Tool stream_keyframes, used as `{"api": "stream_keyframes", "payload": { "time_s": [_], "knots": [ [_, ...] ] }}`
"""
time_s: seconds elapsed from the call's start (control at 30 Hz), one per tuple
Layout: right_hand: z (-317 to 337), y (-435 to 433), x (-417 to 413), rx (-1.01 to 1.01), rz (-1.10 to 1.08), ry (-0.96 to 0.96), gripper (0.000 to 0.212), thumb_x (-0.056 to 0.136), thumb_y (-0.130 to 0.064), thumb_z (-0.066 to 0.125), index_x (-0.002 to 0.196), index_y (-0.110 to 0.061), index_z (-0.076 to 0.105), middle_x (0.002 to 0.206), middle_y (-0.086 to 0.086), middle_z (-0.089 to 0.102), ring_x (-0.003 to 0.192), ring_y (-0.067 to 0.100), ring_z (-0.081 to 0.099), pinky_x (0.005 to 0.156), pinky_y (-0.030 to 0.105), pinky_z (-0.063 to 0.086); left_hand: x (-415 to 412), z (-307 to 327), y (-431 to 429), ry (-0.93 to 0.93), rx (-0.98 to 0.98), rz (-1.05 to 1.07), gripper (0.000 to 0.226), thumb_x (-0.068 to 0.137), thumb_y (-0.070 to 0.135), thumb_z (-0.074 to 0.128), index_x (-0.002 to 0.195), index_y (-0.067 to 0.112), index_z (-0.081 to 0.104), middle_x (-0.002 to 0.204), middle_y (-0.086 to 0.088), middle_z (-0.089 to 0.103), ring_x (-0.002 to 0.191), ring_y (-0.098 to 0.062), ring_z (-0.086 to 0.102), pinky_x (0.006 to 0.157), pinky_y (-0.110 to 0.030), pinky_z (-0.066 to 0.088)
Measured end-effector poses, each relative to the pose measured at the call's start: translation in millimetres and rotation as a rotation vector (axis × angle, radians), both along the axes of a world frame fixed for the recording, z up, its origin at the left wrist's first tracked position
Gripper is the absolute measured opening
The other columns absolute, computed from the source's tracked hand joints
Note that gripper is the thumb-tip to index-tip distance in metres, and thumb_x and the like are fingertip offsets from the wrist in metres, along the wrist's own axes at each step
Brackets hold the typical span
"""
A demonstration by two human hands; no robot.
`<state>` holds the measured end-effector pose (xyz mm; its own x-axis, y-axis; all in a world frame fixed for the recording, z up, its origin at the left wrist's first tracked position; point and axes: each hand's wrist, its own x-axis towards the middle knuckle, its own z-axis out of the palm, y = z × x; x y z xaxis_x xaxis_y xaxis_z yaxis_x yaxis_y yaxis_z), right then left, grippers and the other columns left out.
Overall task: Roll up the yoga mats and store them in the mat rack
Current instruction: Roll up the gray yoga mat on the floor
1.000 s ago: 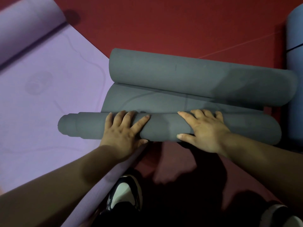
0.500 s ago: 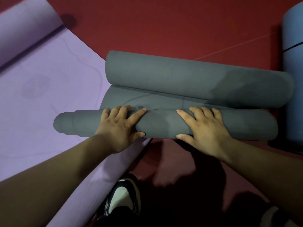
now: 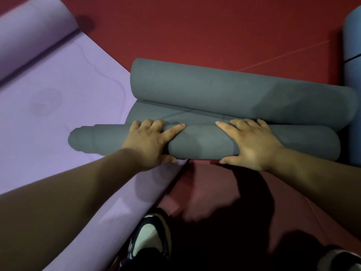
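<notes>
At the far left a purple mat [image 3: 58, 118] lies spread on the red floor [image 3: 205, 26]. Its far end is curled into a loose roll [image 3: 29, 34] in the upper left corner, and its near edge runs down toward the bottom of the view.

The grey mat [image 3: 205, 142] lies crosswise in the middle, rolled in from both ends into 2 rolls. The near roll is thin and its left end pokes out in a stepped, telescoped tip that rests on the purple mat. The far roll [image 3: 234, 92] is thicker, and a short flat strip [image 3: 175, 114] of grey mat shows between the 2.

The left hand [image 3: 148, 143] grips the near roll left of centre: 3 fingers curl over its crest, the index finger points along it to the right, and the thumb tucks against its near side. Below, a black-and-white shoe [image 3: 150, 235] stands on the floor just beside the purple mat's edge.

The right hand [image 3: 252, 143] lies right of centre on the same roll, fingers spread and fairly straight across the top, palm pressing down, and thumb low on the near side. It presses rather than clasps.

A blue mat [image 3: 353, 55] runs along the right edge, touching the grey mat's right end. Part of a 2nd shoe [image 3: 341, 259] shows in the bottom right corner.
</notes>
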<state>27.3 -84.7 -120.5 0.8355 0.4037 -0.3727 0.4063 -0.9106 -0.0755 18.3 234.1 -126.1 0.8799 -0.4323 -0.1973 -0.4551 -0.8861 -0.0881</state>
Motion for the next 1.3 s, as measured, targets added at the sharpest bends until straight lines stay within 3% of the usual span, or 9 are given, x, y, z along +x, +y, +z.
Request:
{"api": "stream_keyframes", "payload": {
  "time_s": [0.2, 0.47, 0.7, 0.83, 0.93, 1.0, 1.13, 1.23, 1.3],
  "knots": [
    [6.4, -4.4, -5.2, 0.006, 0.007, -0.002, 0.107, 0.066, -0.096, 0.028, 0.157, -0.045, 0.004, 0.152, -0.002, 0.040, 0.135, 0.025, 0.041, 0.109, 0.050, 0.033, -3.5, 4.8, 3.6, -0.069, -0.031, -0.058, 0.092, 0.072, 0.090, 0.029, 0.154, 0.050, 0.013, 0.124, -0.008, 0.059, 0.102, -0.035, 0.056, 0.088, -0.047, 0.042],
    [13.5, -14.9, -48.3, 0.121, 0.017, 0.082, 0.105, 0.067, -0.096, 0.037, 0.157, -0.044, 0.017, 0.146, -0.009, 0.046, 0.132, 0.024, 0.046, 0.108, 0.046, 0.037, -31.9, 34.3, 1.6, 0.091, -0.044, -0.104, 0.098, 0.071, 0.093, 0.041, 0.155, 0.049, 0.018, 0.125, -0.003, 0.061, 0.102, -0.032, 0.058, 0.090, -0.044, 0.046],
    [35.7, -28.8, -57.1, 0.297, 0.121, 0.329, 0.104, 0.067, -0.092, 0.054, 0.154, -0.045, 0.023, 0.143, -0.016, 0.049, 0.133, 0.008, 0.046, 0.111, 0.036, 0.038, -74.3, 63.1, -3.6, 0.139, -0.137, -0.161, 0.094, 0.075, 0.091, 0.040, 0.152, 0.036, 0.040, 0.109, -0.009, 0.067, 0.078, -0.035, 0.065, 0.069, -0.041, 0.053],
    [33.3, -25.9, -68.7, 0.301, 0.142, 0.424, 0.100, 0.067, -0.091, 0.055, 0.152, -0.047, 0.027, 0.137, -0.018, 0.052, 0.128, 0.005, 0.050, 0.107, 0.033, 0.041, -102.9, 60.1, -3.7, 0.241, -0.103, -0.110, 0.093, 0.076, 0.092, 0.038, 0.153, 0.039, 0.036, 0.114, -0.006, 0.067, 0.083, -0.029, 0.065, 0.071, -0.039, 0.052],
    [15.5, -17.2, -87.7, 0.208, 0.103, 0.309, 0.096, 0.071, -0.097, 0.036, 0.153, -0.050, 0.019, 0.140, -0.016, 0.049, 0.133, 0.011, 0.047, 0.109, 0.038, 0.039, -106.2, 44.8, -1.7, 0.288, -0.038, -0.080, 0.095, 0.074, 0.093, 0.036, 0.155, 0.044, 0.030, 0.123, -0.004, 0.065, 0.093, -0.028, 0.063, 0.078, -0.039, 0.050],
    [7.5, -9.9, -97.2, 0.167, 0.068, 0.201, 0.091, 0.075, -0.096, 0.026, 0.153, -0.049, 0.025, 0.140, -0.017, 0.049, 0.132, 0.012, 0.048, 0.106, 0.039, 0.040, -105.7, 36.9, 1.5, 0.274, -0.042, -0.077, 0.096, 0.073, 0.094, 0.037, 0.154, 0.043, 0.031, 0.122, -0.003, 0.066, 0.094, -0.027, 0.063, 0.077, -0.038, 0.050],
    [0.3, 0.9, -101.3, 0.146, -0.031, 0.048, 0.089, 0.081, -0.092, 0.010, 0.151, -0.041, 0.036, 0.141, -0.009, 0.053, 0.127, 0.018, 0.052, 0.102, 0.039, 0.042, -103.0, 27.7, 8.0, 0.348, -0.072, -0.049, 0.100, 0.072, 0.098, 0.031, 0.157, 0.047, 0.017, 0.142, 0.001, 0.054, 0.116, -0.026, 0.059, 0.092, -0.039, 0.049],
    [-3.7, 3.8, -98.2, 0.145, -0.069, 0.000, 0.093, 0.083, -0.091, 0.015, 0.151, -0.032, 0.039, 0.147, 0.001, 0.051, 0.133, 0.024, 0.049, 0.109, 0.046, 0.037, -99.4, 26.5, 8.6, 0.350, -0.090, -0.039, 0.102, 0.072, 0.100, 0.022, 0.158, 0.045, 0.018, 0.149, 0.001, 0.049, 0.127, -0.026, 0.055, 0.094, -0.042, 0.050],
    [-5.0, 4.6, -98.3, 0.137, -0.079, -0.014, 0.093, 0.083, -0.091, 0.020, 0.154, -0.031, 0.035, 0.155, 0.007, 0.044, 0.141, 0.029, 0.041, 0.114, 0.056, 0.031, -102.0, 25.9, 5.5, 0.302, -0.066, -0.022, 0.105, 0.071, 0.100, 0.020, 0.158, 0.041, 0.025, 0.143, -0.002, 0.055, 0.123, -0.029, 0.057, 0.091, -0.045, 0.050]
  ]
}}
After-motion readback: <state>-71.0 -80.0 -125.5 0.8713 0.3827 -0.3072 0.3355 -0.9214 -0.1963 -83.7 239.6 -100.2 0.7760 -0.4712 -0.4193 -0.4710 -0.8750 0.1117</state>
